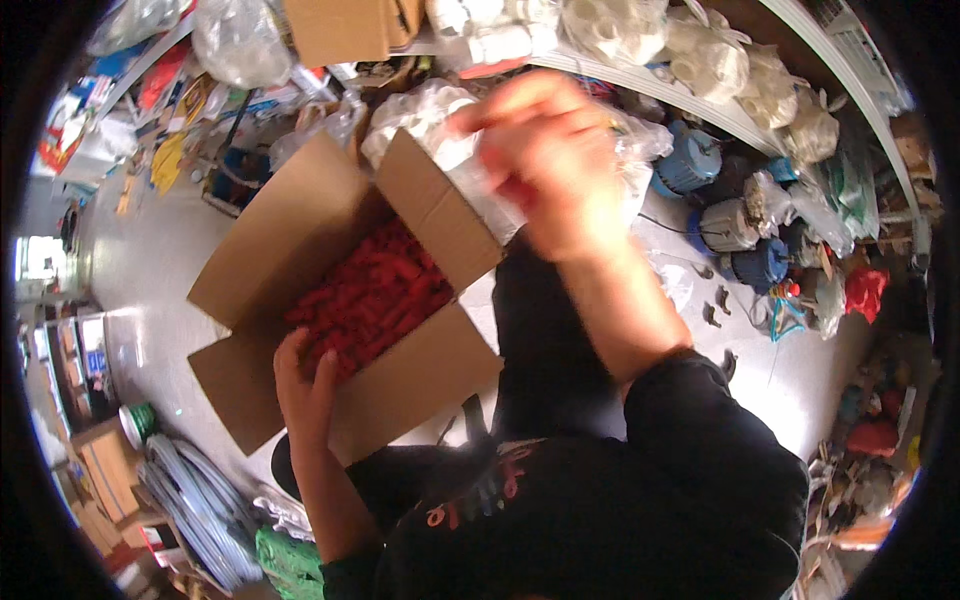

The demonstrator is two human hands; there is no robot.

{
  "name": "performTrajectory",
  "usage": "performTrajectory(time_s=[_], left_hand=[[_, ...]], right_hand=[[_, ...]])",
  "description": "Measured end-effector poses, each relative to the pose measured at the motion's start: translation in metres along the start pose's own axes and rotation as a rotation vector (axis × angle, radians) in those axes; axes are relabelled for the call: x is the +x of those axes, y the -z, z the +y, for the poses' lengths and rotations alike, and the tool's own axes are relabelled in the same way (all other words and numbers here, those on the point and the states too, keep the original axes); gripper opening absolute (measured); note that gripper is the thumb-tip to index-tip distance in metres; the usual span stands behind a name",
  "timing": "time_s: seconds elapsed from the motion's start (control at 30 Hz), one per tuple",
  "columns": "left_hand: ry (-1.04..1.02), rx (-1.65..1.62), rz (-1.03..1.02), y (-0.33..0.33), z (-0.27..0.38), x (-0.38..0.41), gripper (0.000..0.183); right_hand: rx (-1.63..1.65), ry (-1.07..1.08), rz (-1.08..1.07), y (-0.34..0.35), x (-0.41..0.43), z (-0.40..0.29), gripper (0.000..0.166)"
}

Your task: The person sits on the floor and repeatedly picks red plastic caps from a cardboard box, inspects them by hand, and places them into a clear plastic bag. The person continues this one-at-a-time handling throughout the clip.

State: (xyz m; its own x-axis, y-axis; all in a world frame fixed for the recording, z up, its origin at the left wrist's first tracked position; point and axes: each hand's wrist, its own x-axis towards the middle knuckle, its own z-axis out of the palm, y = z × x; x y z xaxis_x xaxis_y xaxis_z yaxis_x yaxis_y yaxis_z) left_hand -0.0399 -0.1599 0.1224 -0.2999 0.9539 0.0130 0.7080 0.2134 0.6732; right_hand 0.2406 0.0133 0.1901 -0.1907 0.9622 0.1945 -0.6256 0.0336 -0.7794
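Note:
An open cardboard box (420, 367) stands tilted in view before me with its flaps spread. Many small red pieces (382, 292) fill it; their exact kind is hard to make out. My left hand (306, 382) reaches over the box's near-left edge, thumb and fingers apart, tips at the red pieces. Beyond the box's right flap, my right hand (551, 161) is raised and blurred, fingers curled. A red patch shows under its palm, but I cannot tell whether it is a held piece.
White plastic parts in clear bags (420, 112) lie behind the box, below a shelf (675, 105) loaded with more bags. Blue motors (686, 157) stand on the floor at right. At lower left are a coil of grey hose (195, 510) and a green bag (289, 562).

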Motion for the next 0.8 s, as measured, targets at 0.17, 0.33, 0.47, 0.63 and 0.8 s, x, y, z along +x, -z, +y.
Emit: performTrajectory(time_s=[0.17,0.33,0.47,0.63,0.8], left_hand=[[-0.047,0.043,-0.062,-0.018,0.015,-0.009,0.033],[-0.047,0.166,-0.137,-0.031,0.038,0.002,0.027],[-0.077,0.188,-0.129,-0.032,0.030,0.007,0.024],[-0.108,0.289,-0.190,-0.028,0.038,0.016,0.020],[-0.175,0.278,-0.204,-0.025,0.045,0.025,0.018]], right_hand=[[-0.316,-0.314,0.509,0.164,0.027,0.038,0.006],[-0.390,-0.845,0.631,0.281,0.006,0.153,0.053],[-0.684,-0.990,0.530,0.304,0.010,0.210,0.075],[-1.141,-1.109,0.336,0.313,0.017,0.265,0.082],[-1.606,-0.846,0.392,0.346,-0.018,0.308,0.036]])
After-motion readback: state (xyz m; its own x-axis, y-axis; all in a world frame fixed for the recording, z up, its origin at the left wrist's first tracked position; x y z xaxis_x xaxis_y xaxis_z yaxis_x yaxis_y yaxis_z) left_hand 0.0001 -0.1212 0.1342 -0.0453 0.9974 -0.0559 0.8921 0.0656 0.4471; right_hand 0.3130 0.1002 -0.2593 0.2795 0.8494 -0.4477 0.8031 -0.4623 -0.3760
